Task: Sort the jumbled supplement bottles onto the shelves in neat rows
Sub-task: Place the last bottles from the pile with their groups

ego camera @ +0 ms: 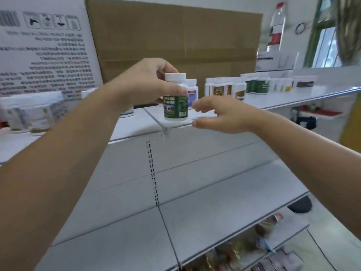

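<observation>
Your left hand (148, 85) grips a green-labelled supplement bottle (175, 102) by the cap and upper body, thumb in front and fingers curled behind. The bottle is upright, lifted off the top shelf (283, 98) and over its near edge. Your right hand (220, 114) is empty, fingers spread and relaxed, just right of the bottle and apparently not touching it. This is probably a handover or a two-hand placement.

Matching green-labelled bottles (256, 86) stand in a group farther right on the same shelf, past the brown-labelled bottles (224, 89). A purple-labelled bottle (192, 92) sits just behind the held one.

To do it well:
- Take the bottle low on the body with the right hand before the left lets go.
- Hold it upright and carry it right in front of the brown ones without clipping their caps.
- Set it down against the green group, label facing near, flush with their front line.
- Don't release at the shelf lip, where it could tip onto the lower shelf (214, 192).
</observation>
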Available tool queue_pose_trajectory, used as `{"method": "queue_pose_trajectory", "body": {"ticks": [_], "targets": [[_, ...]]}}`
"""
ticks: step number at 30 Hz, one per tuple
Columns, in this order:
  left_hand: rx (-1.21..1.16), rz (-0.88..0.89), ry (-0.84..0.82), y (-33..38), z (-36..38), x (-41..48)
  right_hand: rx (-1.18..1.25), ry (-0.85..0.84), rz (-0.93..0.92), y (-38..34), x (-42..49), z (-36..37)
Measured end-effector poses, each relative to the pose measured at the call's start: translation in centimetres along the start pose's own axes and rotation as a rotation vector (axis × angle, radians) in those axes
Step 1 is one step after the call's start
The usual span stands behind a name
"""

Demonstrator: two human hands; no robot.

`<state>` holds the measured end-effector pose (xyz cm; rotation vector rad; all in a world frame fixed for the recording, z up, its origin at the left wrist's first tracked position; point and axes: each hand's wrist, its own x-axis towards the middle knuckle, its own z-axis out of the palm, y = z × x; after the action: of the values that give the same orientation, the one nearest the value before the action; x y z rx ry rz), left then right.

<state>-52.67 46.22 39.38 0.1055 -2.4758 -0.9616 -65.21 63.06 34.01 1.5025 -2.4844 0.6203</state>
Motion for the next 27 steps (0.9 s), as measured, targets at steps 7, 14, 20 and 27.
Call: {"method": "queue_pose_trajectory", "body": {"ticks": [7,14,20,27], "targets": [[-0.023,0.001,0.012,6.5,11.7,7.3,-0.054,-0.026,0.059,13.6,-4.0,-5.3],[0.13,-0.002,0.004,11.4,20.7,15.1,-0.073,-0.029,0.11,26.1,-4.8,-9.9],[0.326,-0.029,-0.091,13.8,24.8,22.7,-0.057,-0.01,0.138,34.5,-2.4,-11.3],[0.355,-0.141,-0.12,12.4,28.0,30.4,-0.038,-0.04,0.074,40.1,3.7,-11.6]]}}
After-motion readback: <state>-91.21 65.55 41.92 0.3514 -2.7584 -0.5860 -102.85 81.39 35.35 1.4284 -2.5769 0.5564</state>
